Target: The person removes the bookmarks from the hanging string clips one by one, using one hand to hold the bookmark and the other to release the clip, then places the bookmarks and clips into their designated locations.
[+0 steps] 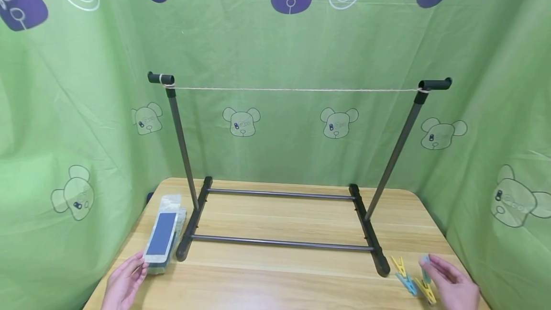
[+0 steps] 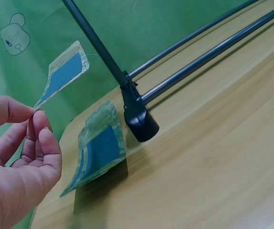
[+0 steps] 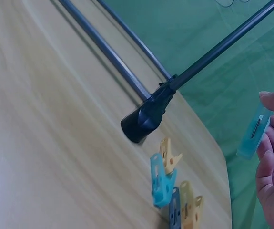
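Observation:
My left hand [image 1: 138, 266] pinches the near corner of a clear packet with a blue card [image 1: 162, 236] and holds it just above a small stack of the same packets [image 2: 98, 149] at the table's left edge. In the left wrist view the left hand [image 2: 35, 115] has the lifted packet [image 2: 66, 71] tilted up in the air. My right hand [image 1: 434, 266] holds a light blue clothespin [image 1: 425, 263] between thumb and fingers at the table's right front. The right wrist view shows this right hand [image 3: 270, 121] with the clothespin [image 3: 252, 131] upright.
A dark metal rack [image 1: 281, 243] stands on the wooden table [image 1: 275, 281], with a string [image 1: 292, 89] stretched between its two posts. Several yellow and blue clothespins [image 3: 167, 181] lie beside the rack's right foot [image 3: 141, 121]. Green printed cloth surrounds the table.

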A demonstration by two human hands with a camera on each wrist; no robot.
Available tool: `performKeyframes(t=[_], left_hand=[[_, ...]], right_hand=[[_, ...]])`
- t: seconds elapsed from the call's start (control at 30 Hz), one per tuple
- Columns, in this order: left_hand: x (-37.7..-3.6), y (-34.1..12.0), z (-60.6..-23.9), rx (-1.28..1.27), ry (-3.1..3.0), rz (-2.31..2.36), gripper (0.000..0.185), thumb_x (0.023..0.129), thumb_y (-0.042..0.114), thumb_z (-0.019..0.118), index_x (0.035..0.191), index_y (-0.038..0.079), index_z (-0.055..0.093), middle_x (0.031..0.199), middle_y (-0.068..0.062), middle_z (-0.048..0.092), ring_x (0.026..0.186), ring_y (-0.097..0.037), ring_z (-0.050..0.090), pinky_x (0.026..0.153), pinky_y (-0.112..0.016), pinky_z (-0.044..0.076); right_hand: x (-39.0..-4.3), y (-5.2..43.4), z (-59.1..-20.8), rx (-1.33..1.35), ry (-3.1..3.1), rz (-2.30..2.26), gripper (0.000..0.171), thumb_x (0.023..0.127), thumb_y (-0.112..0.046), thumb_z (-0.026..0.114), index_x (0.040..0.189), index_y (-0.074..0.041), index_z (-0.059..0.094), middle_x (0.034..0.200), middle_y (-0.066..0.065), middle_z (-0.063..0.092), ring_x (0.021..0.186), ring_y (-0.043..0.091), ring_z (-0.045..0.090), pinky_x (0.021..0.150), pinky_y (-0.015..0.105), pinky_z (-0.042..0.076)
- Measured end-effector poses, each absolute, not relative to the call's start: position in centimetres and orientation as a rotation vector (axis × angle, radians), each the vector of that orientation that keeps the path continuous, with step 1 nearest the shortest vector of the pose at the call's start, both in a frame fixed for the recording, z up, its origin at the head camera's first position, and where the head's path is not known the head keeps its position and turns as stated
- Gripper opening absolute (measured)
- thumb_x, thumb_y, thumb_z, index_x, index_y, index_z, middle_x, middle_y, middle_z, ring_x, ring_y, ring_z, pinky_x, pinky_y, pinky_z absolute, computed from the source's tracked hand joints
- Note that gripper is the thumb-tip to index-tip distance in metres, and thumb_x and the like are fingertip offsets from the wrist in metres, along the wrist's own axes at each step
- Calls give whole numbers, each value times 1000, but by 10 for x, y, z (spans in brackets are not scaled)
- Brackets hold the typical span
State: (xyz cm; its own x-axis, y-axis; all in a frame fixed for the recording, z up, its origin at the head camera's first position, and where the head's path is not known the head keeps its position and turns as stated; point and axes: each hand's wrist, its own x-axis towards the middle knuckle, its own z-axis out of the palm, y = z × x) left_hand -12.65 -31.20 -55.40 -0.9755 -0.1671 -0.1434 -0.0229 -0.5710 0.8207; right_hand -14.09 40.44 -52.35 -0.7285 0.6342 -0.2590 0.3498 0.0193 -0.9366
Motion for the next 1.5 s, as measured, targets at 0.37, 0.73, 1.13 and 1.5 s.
performKeyframes(t=[0.37, 0.73, 1.13, 1.5], left_hand=[[-129, -320, -559, 466, -1566, -2605, 31, 98, 1, 53, 91, 22, 75, 92, 1, 65, 80, -6, 61, 77, -14, 52], [-133, -325, -564, 685, -1682, -2472, 35, 94, 0, 60, 81, 31, 73, 83, 5, 68, 79, -2, 63, 79, -15, 53], [-132, -328, -567, 718, -1687, -2503, 34, 94, 0, 59, 83, 29, 72, 85, 4, 69, 81, -4, 63, 82, -16, 52], [-131, -332, -573, 819, -1707, -2511, 34, 93, 2, 61, 80, 32, 72, 83, 4, 68, 80, -3, 63, 82, -17, 53]], right_hand=[[-137, 406, -543, -1076, -2100, 1728, 42, 62, -52, 87, 97, -36, 71, 74, -26, 62, 67, -11, 57, 57, 8, 47], [-137, 409, -558, -1075, -2132, 1659, 41, 62, -51, 88, 94, -34, 70, 72, -27, 60, 65, -12, 55, 56, 9, 47], [-139, 418, -580, -1076, -2252, 1564, 77, 74, -41, 83, 130, 3, 56, 78, -9, 70, 62, -8, 55, 54, 16, 50], [-147, 428, -597, -1202, -2349, 1537, 91, 68, -52, 84, 133, 5, 53, 99, 16, 71, 73, 4, 56, 50, 19, 48]])
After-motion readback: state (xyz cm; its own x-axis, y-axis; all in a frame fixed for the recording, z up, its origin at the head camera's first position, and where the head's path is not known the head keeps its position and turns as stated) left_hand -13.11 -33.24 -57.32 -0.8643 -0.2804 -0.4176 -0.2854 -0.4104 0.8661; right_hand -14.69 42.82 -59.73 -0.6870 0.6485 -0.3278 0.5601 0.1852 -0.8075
